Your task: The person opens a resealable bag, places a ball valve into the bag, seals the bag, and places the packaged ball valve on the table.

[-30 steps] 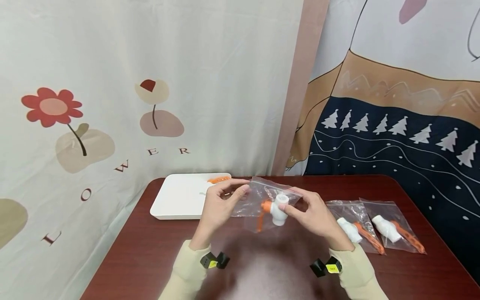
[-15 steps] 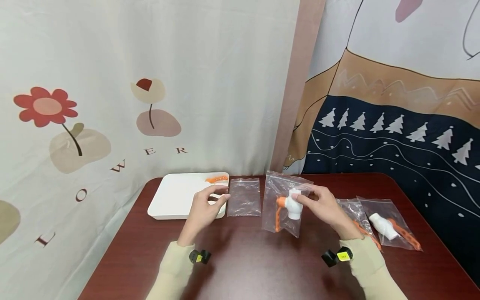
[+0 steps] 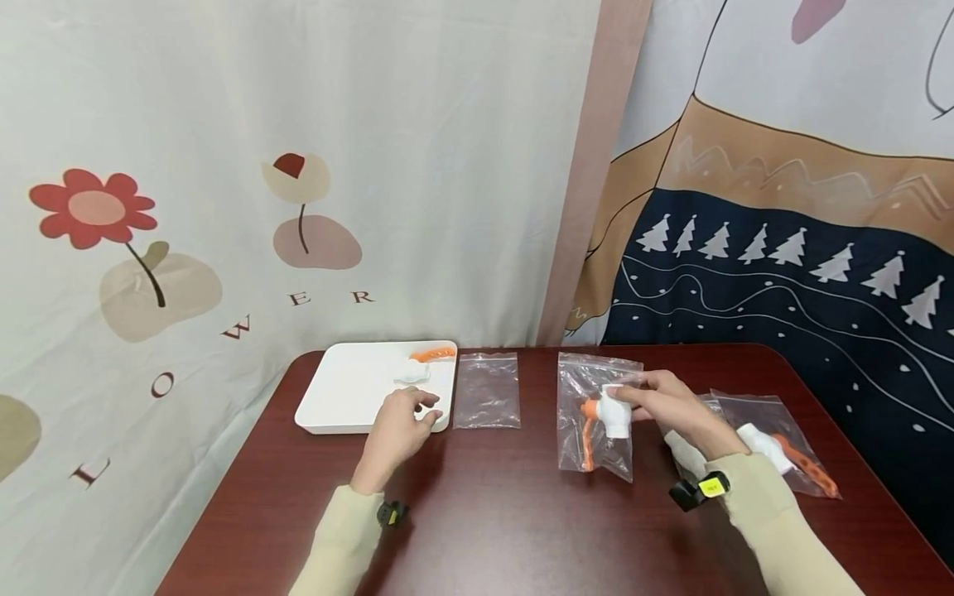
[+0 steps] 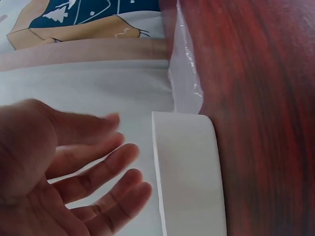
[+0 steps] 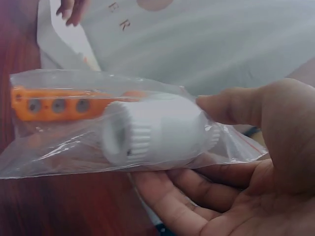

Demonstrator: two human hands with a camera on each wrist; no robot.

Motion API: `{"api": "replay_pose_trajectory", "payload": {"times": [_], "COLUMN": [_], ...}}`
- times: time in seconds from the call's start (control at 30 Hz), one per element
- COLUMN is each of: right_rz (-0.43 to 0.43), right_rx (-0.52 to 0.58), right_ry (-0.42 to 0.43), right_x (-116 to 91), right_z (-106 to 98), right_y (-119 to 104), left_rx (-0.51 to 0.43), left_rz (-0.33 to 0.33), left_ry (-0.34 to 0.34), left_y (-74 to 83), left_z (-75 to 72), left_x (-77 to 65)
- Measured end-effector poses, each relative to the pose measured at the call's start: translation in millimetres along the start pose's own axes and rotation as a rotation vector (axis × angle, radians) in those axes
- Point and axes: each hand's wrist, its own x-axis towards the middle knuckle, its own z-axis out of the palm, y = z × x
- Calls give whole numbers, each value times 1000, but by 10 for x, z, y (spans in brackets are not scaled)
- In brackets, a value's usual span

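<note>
My right hand (image 3: pixel 667 406) pinches a white ball valve (image 3: pixel 614 411) through the clear zip bag (image 3: pixel 574 381) that encloses it. In the right wrist view the thumb lies on top of the valve (image 5: pixel 162 128) and the fingers are below it; its orange handle (image 5: pixel 64 104) points away from the hand. My left hand (image 3: pixel 397 430) hovers by the near right corner of the white tray (image 3: pixel 335 389), fingers loosely bent, holding nothing. The left wrist view shows this hand (image 4: pixel 83 167) beside the tray's side wall (image 4: pixel 189 172), apart from it.
Another white valve (image 3: pixel 411 372) with an orange handle lies at the tray's back right. A flat, clear zip bag (image 3: pixel 487 393) rests beside the tray. At right, two bagged valves lie on the dark red table (image 3: pixel 507 513), one bagged valve (image 3: pixel 765 447) partly overlapping the other.
The left hand has let go of the bag and moved left to the tray. My right hand has carried the bagged valve to the right. The flat bag beside the tray has come into full view.
</note>
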Motion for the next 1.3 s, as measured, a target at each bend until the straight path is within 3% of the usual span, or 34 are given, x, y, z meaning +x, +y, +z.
{"api": "replay_pose_trajectory", "payload": {"times": [0.33, 0.53, 0.77, 1.03, 1.3], "right_rz": [79, 153, 140, 144, 28], "right_rx": [-28, -13, -25, -211, -434], "right_ry": [-59, -78, -116, 0, 155], "right_x": [1, 12, 28, 31, 22], "right_z": [-99, -118, -139, -123, -73], "right_y": [224, 302, 408, 388, 363], "left_rx": [95, 179, 208, 240, 254], "left_rz": [-67, -60, -44, -40, -46], "left_ry": [-50, -76, -69, -57, -73], "left_y": [18, 33, 60, 59, 61], "left_z": [41, 77, 96, 102, 78], "left_x": [2, 25, 25, 44, 62]}}
